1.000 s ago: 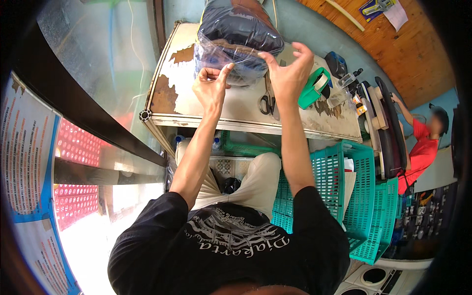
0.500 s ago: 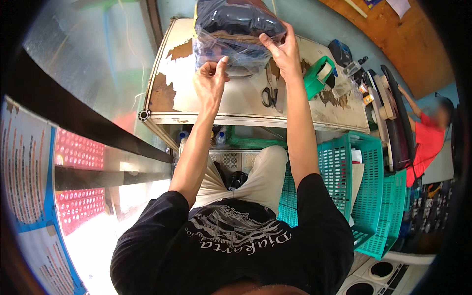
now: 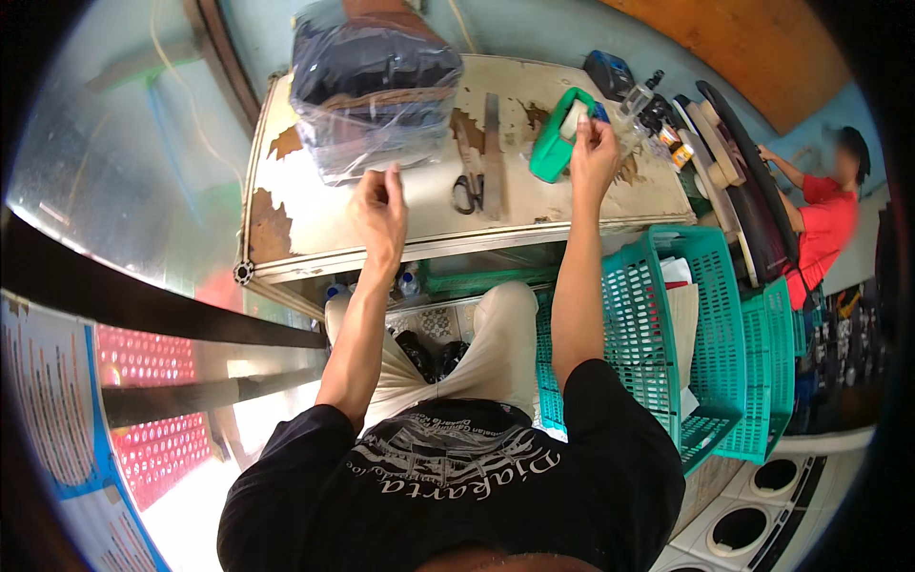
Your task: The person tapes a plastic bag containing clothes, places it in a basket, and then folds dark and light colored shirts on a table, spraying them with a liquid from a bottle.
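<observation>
A clear plastic bag point(image 3: 376, 153) packed with folded dark clothes stands on the worn white table. At its near lower edge my left hand point(image 3: 378, 217) has its thumb and fingers closed together; whether they pinch the plastic is too small to tell. My right hand point(image 3: 595, 160) is at the green tape dispenser point(image 3: 550, 151), thumb and fingertips pinched on the pale tape roll point(image 3: 574, 120). Between the two hands lie black-handled scissors point(image 3: 466, 194) and a metal ruler point(image 3: 492, 157).
The table point(image 3: 429, 224) has peeling patches. Bottles and small boxes crowd its right end, by a spray bottle point(image 3: 641, 93). Green baskets point(image 3: 701, 324) stand at my right, and a person in red point(image 3: 827, 224) is beyond an ironing board point(image 3: 753, 191). A dark rail point(image 3: 143, 286) runs at left.
My right hand has let go of the bag and moved right to the tape dispenser. My left hand stays by the bag's near edge. The whole view has shifted with the head.
</observation>
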Demonstrator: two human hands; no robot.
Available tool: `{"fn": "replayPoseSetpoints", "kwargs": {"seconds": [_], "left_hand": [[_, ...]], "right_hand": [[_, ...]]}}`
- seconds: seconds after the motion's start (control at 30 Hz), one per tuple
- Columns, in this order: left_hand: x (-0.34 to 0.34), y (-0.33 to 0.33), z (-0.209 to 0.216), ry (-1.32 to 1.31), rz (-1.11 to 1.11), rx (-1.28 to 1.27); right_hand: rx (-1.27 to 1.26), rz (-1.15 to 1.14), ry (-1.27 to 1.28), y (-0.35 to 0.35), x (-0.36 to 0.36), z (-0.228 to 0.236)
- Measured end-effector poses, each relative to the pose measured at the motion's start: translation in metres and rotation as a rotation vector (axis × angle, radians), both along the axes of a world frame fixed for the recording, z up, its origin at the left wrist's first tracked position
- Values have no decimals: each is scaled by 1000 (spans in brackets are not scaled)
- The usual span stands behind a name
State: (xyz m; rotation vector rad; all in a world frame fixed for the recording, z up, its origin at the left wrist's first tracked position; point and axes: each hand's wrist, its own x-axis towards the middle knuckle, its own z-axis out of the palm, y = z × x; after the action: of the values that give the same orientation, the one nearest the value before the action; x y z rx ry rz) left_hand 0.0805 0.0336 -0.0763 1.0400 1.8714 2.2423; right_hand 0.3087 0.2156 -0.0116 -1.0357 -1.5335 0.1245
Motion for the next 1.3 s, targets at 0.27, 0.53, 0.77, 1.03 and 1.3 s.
{"fn": "replayPoseSetpoints", "kwargs": {"seconds": [0.27,0.53,0.77,1.03,1.3], "left_hand": [[98,115,47,386,-665,-158],[105,177,17,152,-863,-351],[109,175,52,27,-961,-590],[101,154,42,587,-547,-563],[16,12,67,173,-502,-194]], "right_hand": [[-524,72,127,29,28,-36],[-734,729,989,-51,8,19],[-925,592,958,-73,15,-50],[-1046,655,733,-82,18,-49],[-673,735,200,-125,-32,-29]]}}
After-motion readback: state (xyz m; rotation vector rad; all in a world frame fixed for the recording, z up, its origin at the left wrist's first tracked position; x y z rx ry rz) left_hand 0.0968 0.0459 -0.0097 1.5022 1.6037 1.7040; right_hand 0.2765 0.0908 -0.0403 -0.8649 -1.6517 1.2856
